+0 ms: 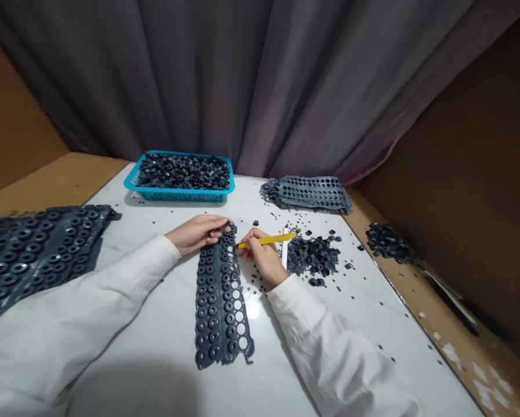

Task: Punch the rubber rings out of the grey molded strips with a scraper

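Observation:
A dark rubber sheet [216,301] with rows of ring-shaped parts lies lengthwise on the white table. Round holes run down its right side. My left hand [201,233] is closed at the sheet's far end, pinching its top edge or a small dark piece there; which one I cannot tell. My right hand [262,255] grips a yellow pen-like tool [271,239], whose dark tip points left at the sheet's right edge near the holes. Just right of that hand, a pile of small dark pieces [314,255] lies beside a white stick-like tool [284,249].
A blue basket [179,191] full of dark rings stands at the back. Perforated sheets [314,194] are stacked at back right. More ringed sheets [37,249] lie at left. Another dark heap [388,240] sits beyond the right table edge [399,292]. Small scraps are scattered around.

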{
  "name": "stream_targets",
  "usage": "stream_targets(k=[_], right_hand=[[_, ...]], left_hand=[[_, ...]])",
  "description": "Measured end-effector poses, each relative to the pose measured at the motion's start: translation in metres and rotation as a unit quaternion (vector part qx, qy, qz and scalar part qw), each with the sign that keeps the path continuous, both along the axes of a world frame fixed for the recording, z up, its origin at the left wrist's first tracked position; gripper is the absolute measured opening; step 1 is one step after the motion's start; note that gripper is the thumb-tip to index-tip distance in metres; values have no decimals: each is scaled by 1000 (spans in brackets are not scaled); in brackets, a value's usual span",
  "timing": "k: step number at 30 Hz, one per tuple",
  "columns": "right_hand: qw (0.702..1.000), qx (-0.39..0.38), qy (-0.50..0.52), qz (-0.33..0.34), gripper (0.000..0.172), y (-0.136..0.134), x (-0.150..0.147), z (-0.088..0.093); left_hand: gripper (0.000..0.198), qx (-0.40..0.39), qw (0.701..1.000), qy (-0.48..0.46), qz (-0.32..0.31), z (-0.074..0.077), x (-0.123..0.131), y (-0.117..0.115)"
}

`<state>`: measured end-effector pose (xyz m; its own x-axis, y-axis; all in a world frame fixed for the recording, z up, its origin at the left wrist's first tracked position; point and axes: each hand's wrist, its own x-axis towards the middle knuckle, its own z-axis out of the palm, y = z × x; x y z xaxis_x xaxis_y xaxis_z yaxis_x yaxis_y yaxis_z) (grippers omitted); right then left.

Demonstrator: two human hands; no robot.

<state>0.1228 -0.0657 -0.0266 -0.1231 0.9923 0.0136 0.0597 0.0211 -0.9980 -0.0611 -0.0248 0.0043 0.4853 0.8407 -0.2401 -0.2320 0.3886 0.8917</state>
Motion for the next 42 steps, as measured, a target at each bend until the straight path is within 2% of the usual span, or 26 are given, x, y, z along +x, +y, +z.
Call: stream_targets(k=[3,7,12,16,24,27,33,37,38,40,42], right_hand=[[998,45,16,-51,13,-1,2,9],[989,133,7,-57,26,-8,1,31],[979,196,-24,-55,15,-17,-9,43],[975,208,-38,-63,35,-20,-14,43],[976,199,-13,-90,37,-20,-13,49],[977,198,-1,-82,37,-20,-13,49],[973,220,2,-64,37,-20,-13,49],[976,202,4,-81,19,-13,-5,42],[980,179,7,-87,22,-10,-2,37],[988,122,11,-97,39,-2,3,24],[992,74,20,-102,50,5,7,10]], left_hand=[[14,-61,995,-72,-17,2,3,-4],[14,-101,987,-121,-40,8,5,-7],[17,-110,985,-124,-55,8,10,-11],[21,-98,988,-103,-66,7,17,-18],[31,-146,974,-147,-91,12,19,-23],[31,-148,972,-157,-96,12,18,-22],[17,-106,979,-151,-83,9,19,-23],[6,-120,979,-162,-30,7,17,-16],[6,-124,979,-159,-10,6,16,-13],[8,-121,982,-143,25,4,13,-9],[10,-106,986,-120,37,1,11,-7]])
